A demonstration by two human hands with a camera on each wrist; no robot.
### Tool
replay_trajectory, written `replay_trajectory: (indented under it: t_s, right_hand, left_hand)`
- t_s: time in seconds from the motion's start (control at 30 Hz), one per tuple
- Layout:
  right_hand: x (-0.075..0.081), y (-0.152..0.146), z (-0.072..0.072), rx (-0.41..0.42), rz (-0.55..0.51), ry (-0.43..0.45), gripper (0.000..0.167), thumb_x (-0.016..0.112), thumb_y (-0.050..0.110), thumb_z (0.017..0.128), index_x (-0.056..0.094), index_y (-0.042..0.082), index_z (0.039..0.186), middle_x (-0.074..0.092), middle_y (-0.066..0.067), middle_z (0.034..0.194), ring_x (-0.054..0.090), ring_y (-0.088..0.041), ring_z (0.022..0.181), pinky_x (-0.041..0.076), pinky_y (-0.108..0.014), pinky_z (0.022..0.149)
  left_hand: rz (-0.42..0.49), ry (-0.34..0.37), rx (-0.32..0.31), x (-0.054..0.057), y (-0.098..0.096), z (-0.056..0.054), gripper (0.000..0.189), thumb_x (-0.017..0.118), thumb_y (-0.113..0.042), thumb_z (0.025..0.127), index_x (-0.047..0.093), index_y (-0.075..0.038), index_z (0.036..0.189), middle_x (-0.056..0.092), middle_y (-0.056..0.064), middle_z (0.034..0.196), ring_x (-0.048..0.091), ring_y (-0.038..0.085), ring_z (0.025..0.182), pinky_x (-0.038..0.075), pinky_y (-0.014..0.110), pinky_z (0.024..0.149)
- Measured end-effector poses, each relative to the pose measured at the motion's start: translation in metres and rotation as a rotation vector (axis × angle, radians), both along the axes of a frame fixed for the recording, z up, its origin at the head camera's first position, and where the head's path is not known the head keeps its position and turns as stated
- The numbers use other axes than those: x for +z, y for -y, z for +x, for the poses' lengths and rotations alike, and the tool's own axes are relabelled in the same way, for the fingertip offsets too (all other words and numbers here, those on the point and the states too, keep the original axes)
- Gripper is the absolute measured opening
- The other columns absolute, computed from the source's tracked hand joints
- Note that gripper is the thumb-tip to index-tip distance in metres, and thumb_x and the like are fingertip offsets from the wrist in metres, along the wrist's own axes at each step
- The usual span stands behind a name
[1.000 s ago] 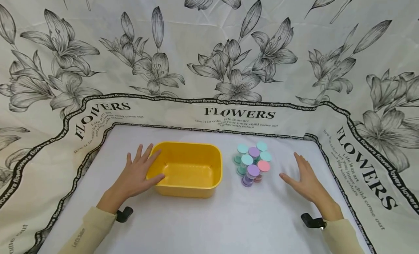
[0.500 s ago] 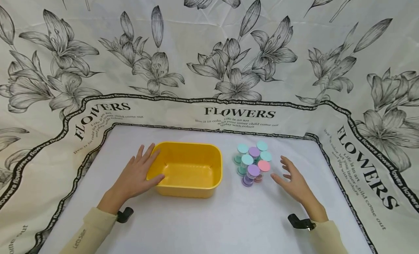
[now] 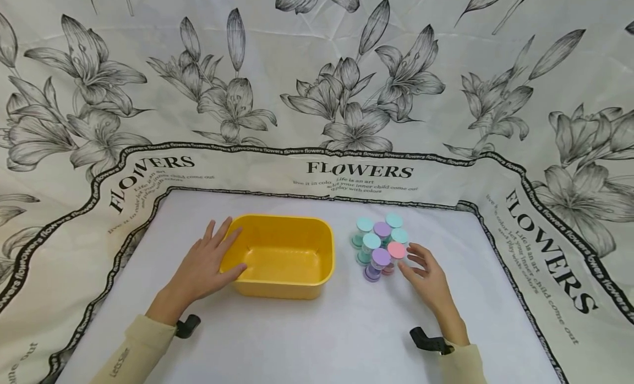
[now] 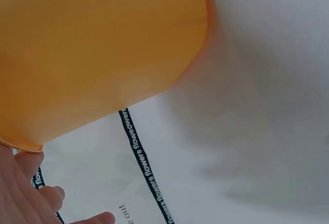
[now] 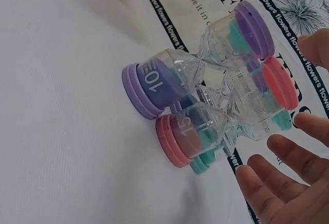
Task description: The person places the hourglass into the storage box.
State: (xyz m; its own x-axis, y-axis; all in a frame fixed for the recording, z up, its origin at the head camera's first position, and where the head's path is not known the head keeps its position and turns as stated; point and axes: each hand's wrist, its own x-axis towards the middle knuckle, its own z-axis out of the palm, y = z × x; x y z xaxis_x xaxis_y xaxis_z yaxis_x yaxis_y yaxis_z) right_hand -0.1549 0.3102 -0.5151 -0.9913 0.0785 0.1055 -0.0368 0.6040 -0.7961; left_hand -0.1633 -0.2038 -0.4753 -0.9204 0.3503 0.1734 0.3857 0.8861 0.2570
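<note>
Between the left hand (image 3: 204,264) and the right hand (image 3: 428,275), a yellow tub (image 3: 279,291) and a cluster of upright hourglasses (image 3: 380,255) stand on the white counter (image 3: 307,340). The left hand's spread, mostly straight fingers rest on the tub's left rim. The right hand is unclosed, thumb and loosely bent fingers parted, just beside the pink-capped hourglass (image 3: 396,250); contact is unclear.

The container (image 3: 277,290) is uniform yellow; the sand timers (image 3: 380,256) have clear bodies and end caps in mint green, purple or pink. The table (image 3: 322,334) is plain white; the cloth (image 3: 262,171) is off-white, printed with black line-drawn flowers, black lettering and white-lettered black bands. Sleeves (image 3: 143,343) are beige; wrist units (image 3: 188,326) are black.
</note>
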Motion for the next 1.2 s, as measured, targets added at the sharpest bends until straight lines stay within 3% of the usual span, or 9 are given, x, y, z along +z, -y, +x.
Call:
replay_trajectory:
  t_s: [0.13,0.23,0.5,0.8,1.2]
  right_hand:
    - [-0.002,0.008,0.002,-0.029,-0.044,-0.040,0.059,0.071,0.031,0.099,0.049,0.010,0.150,0.057,-0.016,0.146,0.059,-0.034,0.129,0.051,-0.016,0.094]
    - [-0.005,0.011,0.003,-0.046,-0.066,-0.054,0.055,0.072,0.028,0.098,0.053,0.010,0.147,0.061,-0.014,0.141,0.062,-0.032,0.123,0.048,-0.007,0.087]
    - [-0.008,0.017,-0.003,-0.078,-0.012,-0.086,0.053,0.075,0.033,0.096,0.058,0.011,0.140,0.066,-0.012,0.132,0.065,-0.030,0.112,0.048,-0.009,0.080]
    - [-0.009,0.019,-0.010,-0.091,0.082,-0.063,0.048,0.073,0.027,0.095,0.060,0.004,0.135,0.070,-0.018,0.125,0.069,-0.034,0.109,0.051,-0.015,0.078]
    - [-0.008,0.018,-0.013,-0.101,0.084,-0.045,0.050,0.074,0.030,0.095,0.059,0.004,0.134,0.071,-0.016,0.117,0.068,-0.030,0.109,0.050,-0.015,0.081]
  left_hand:
    - [0.013,-0.003,0.008,-0.002,0.001,0.002,0.085,0.057,-0.059,0.095,0.031,-0.016,0.163,0.018,0.013,0.173,0.016,0.053,0.155,0.037,0.074,0.110]
    - [0.023,0.002,0.014,-0.003,0.000,0.002,0.086,0.057,-0.060,0.095,0.029,-0.015,0.164,0.017,0.013,0.173,0.016,0.052,0.155,0.038,0.073,0.110]
    - [0.047,0.017,0.031,-0.003,0.000,0.002,0.089,0.057,-0.058,0.096,0.024,-0.011,0.165,0.018,0.013,0.173,0.018,0.052,0.155,0.042,0.072,0.107]
    - [0.049,0.029,0.027,-0.005,0.000,0.001,0.088,0.057,-0.058,0.096,0.024,-0.014,0.165,0.017,0.013,0.173,0.019,0.051,0.155,0.042,0.071,0.108]
    - [0.051,0.026,0.032,-0.005,0.000,0.000,0.086,0.057,-0.059,0.096,0.027,-0.017,0.165,0.018,0.013,0.173,0.019,0.051,0.155,0.043,0.071,0.107]
